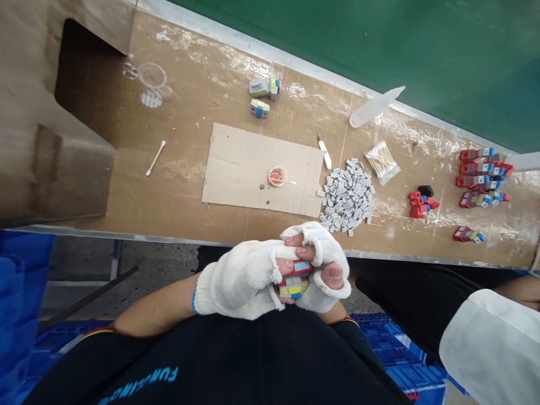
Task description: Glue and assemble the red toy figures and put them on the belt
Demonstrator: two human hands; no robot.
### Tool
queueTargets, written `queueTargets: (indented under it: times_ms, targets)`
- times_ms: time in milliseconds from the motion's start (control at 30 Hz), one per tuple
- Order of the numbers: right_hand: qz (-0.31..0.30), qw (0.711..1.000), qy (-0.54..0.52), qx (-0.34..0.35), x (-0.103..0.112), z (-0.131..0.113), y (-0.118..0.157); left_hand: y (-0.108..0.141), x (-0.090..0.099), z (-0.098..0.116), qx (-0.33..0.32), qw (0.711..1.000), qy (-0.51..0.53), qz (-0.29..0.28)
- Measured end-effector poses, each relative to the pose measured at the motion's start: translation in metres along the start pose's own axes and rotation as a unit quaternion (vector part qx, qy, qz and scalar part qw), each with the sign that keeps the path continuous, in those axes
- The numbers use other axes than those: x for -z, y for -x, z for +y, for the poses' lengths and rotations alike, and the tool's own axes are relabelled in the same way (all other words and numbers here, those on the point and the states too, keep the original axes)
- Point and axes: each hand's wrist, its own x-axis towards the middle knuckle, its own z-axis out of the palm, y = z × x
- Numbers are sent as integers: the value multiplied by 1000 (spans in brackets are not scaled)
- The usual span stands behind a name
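Observation:
Close to my body, just off the table's front edge, both my hands are wrapped round a small toy robot torso (pixel 298 277) in red, grey, yellow and blue. My left hand (pixel 248 278), in a white fingerless glove, grips it from the left with the thumb on top. From the right, my right hand (pixel 323 270), gloved the same way, closes on it too. Fingers hide part of the toy. Beyond the hands lies a flat cardboard sheet (pixel 244 163), bearing a small cup (pixel 277 176) of reddish liquid with a cotton swab (pixel 287 181) across it.
A pile of small grey parts (pixel 348 197) lies right of the sheet, near a craft knife (pixel 324 152) and bagged swabs (pixel 382 162). Red toy pieces (pixel 476 169) stand far right. Two grey toy parts (pixel 261 87) sit behind. A large carton (pixel 34 124) fills the left.

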Motion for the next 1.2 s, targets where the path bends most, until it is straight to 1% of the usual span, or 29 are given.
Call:
queueTargets:
  times_ms: [33, 67, 100, 167, 200, 333, 400, 433, 500, 567, 733, 800, 900, 1000, 1067, 1133, 1200]
  targets:
    - [26, 999, -42, 7, -1, 0, -1, -1, 1, 1, -22, 999, -33, -26]
    - [53, 995, -85, 13, -2, -1, -2, -1, 2, 1, -40, 997, -57, -30]
    - [63, 992, -110, 18, -3, -1, -4, -2, 2, 1, -57, 995, -75, -28]
    - [53, 993, -103, 21, -4, -2, -7, -3, 3, 2, -85, 991, -98, -22]
    - [48, 994, -95, 25, -5, -2, -8, -3, 3, 2, -87, 991, -102, -19]
    - [62, 995, -79, 21, -2, -2, -7, -2, 2, 2, -54, 995, -80, -31]
    - [68, 997, -45, 15, 0, -2, -6, 0, 2, 1, -37, 997, -60, -37]
    - [63, 997, -29, 18, 0, -2, -6, 0, 2, 1, -29, 998, -52, -36]
    - [51, 998, -27, 33, 1, -1, -6, 1, 2, 0, -19, 998, -40, -32]
    - [55, 997, -38, 36, 1, -1, -6, 0, 1, -1, -19, 999, -29, -25]
    - [58, 997, -19, 39, 2, 3, -7, -2, 1, -1, -32, 999, -31, -8]
    - [56, 997, -29, 39, 2, 4, -8, -1, 2, -1, -28, 999, -11, -16]
    - [64, 995, -59, 40, 0, 1, -9, 2, 3, -4, -22, 999, 1, -45]
    - [58, 993, -95, 31, -2, -4, -9, 6, 2, -12, -60, 995, -53, -59]
    - [51, 993, -103, 7, -2, -8, -8, 10, 0, -19, -119, 987, -101, -44]
    - [57, 992, -110, -4, -3, -10, -10, 13, -2, -26, -182, 972, -146, -19]
    - [70, 990, -122, 12, -5, -11, -12, 16, -3, -31, -208, 962, -175, -9]
